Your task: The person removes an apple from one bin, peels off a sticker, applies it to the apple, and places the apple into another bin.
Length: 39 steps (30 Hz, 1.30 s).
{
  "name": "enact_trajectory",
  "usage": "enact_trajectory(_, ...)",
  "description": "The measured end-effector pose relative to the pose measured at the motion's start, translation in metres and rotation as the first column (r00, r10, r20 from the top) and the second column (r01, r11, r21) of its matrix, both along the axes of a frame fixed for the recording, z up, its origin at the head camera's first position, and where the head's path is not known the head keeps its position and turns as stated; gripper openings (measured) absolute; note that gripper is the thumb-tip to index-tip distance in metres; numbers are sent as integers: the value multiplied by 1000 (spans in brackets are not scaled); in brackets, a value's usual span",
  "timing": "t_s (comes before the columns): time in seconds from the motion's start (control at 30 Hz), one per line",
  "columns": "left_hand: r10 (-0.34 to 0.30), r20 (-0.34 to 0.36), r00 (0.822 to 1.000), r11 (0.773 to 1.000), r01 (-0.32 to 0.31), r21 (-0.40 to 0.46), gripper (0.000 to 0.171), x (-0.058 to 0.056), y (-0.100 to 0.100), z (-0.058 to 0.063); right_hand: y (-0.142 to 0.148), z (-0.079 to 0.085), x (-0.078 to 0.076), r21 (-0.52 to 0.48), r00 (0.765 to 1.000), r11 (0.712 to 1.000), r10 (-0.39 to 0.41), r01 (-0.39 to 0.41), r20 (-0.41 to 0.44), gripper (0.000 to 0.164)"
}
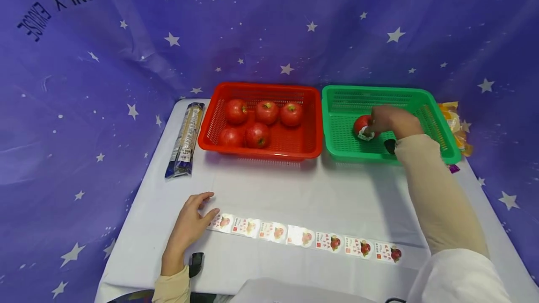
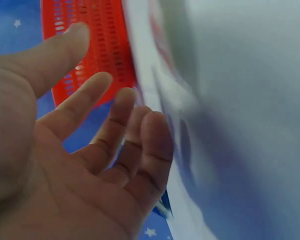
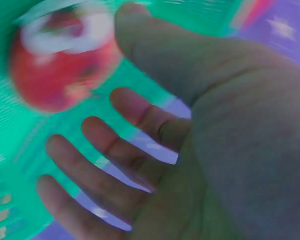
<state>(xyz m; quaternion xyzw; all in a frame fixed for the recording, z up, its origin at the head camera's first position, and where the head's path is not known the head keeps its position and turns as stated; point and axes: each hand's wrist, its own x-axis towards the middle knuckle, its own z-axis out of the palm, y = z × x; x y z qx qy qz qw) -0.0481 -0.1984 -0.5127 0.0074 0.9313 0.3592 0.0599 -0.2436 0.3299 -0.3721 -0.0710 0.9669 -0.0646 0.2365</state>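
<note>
In the green basket (image 1: 343, 146) lies a red apple (image 3: 65, 75) with a white label stuck on it. My right hand (image 1: 389, 120) hangs over it; in the right wrist view the fingers are spread and the thumb tip is right at the apple's side. My left hand (image 1: 189, 223) hovers at the left end of a strip of printed apple labels (image 1: 301, 236), thumb over the first label. Its fingers are loosely bent and hold nothing in the left wrist view.
A red basket (image 1: 269, 154) with several apples (image 1: 258, 135) stands left of the green one. A long packaged item (image 1: 185, 139) lies at the table's left edge. Yellow-orange packets (image 1: 455, 125) lie beyond the green basket. A blue star-printed cloth (image 1: 252, 22) hangs behind.
</note>
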Motion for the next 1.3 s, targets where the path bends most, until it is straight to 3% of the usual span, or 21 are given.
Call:
enact_trajectory(0.1,-6,38,999,999,8,-42,56,1,-3,-4,-16,7,22,-90,989,995,-46,34,-137,47)
enact_trajectory(0.17,-7,51,999,999,10,-50,58,2,-4,-5,-36,4,45,-193,967,981,-68,19,-247,48)
enact_trajectory(0.27,-3,48,999,998,5,-57,56,3,-6,-7,-76,-13,89,-385,939,920,-71,-69,-337,38)
enact_trajectory(0.37,-8,38,999,997,11,-72,50,1,-4,-10,-116,-39,134,-513,948,837,20,-190,-318,32)
enact_trajectory(0.47,4,22,1000,997,-2,-82,44,-3,-1,-12,-146,-65,167,-567,965,787,138,-244,-224,33)
enact_trajectory(0.53,17,4,1000,995,-16,-101,38,-5,1,-13,-160,-80,179,-588,971,773,188,-239,-147,35)
enact_trajectory(0.63,42,-20,999,992,-44,-119,31,-6,4,-13,-169,-95,188,-568,973,791,207,-228,-103,35)
enact_trajectory(0.8,75,-10,997,985,-76,-153,25,-6,3,-14,-173,-113,195,-452,957,845,235,-287,-168,36)
enact_trajectory(0.9,78,-3,997,985,-78,-153,26,-6,1,-12,-171,-110,194,-431,949,848,244,-308,-197,36)
enact_trajectory(0.97,80,-26,996,988,-82,-128,28,-11,0,-5,-169,-99,186,-457,948,834,234,-309,-215,36)
enact_trajectory(1.07,114,-136,984,992,-119,-33,35,-27,0,13,-169,-69,162,-512,946,803,195,-305,-258,37)
enact_trajectory(1.2,168,-329,929,983,-135,122,57,-60,-2,39,-178,-27,111,-562,931,759,160,-328,-328,42)
enact_trajectory(1.3,153,-370,916,981,-94,173,79,-87,-4,50,-192,-5,69,-545,921,757,193,-359,-338,51)
